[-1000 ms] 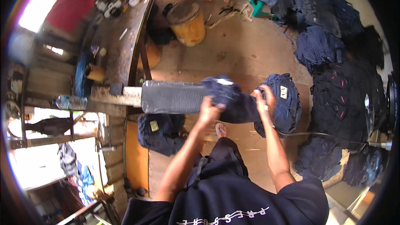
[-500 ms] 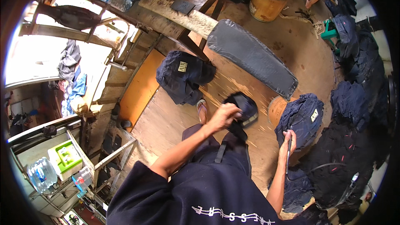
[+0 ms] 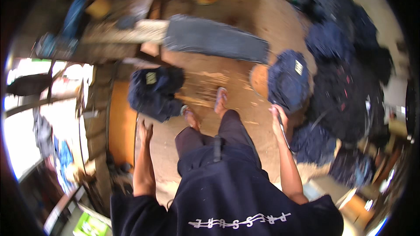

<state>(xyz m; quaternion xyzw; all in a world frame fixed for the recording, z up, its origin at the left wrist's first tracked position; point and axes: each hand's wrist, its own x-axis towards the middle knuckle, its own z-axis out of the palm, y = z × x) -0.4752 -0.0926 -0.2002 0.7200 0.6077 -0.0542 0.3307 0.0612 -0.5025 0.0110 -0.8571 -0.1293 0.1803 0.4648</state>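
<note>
Plenty of bare floor (image 3: 264, 146) here, running between the bundle on the left (image 3: 153, 96) and the bundle on the right (image 3: 288, 81), with two sandalled feet planted in it. Along the top of that space comes the long grey padded board (image 3: 214, 38), sticking out from a wooden beam (image 3: 151, 30); its free end stops near the right bundle, leaving a narrow gap in this view. On the far left an orange panel (image 3: 121, 122) edges the floor, and on the right a big heap of dark clothes (image 3: 341, 91) closes things off.

Now the hands! The left hand (image 3: 145, 131) is up on a bent arm, just below the left bundle — thumb and fingers apart, nothing seen in them. Whether they brush the cloth, I can't tell. The right hand (image 3: 278, 116) is out at the other side, fingers closed round a thin dark tube (image 3: 286, 140) that runs down along the forearm. Its fingertips sit right at the lower edge of the right bundle; contact there can't be made out. That bundle is beside a round wooden stool (image 3: 259, 81).

And the labels: a small pale patch (image 3: 151, 78) on the left bundle, a whiter one (image 3: 299, 67) on the right — both blurred — plus white lettering (image 3: 238, 222) across the dark shirt (image 3: 218, 179).
</note>
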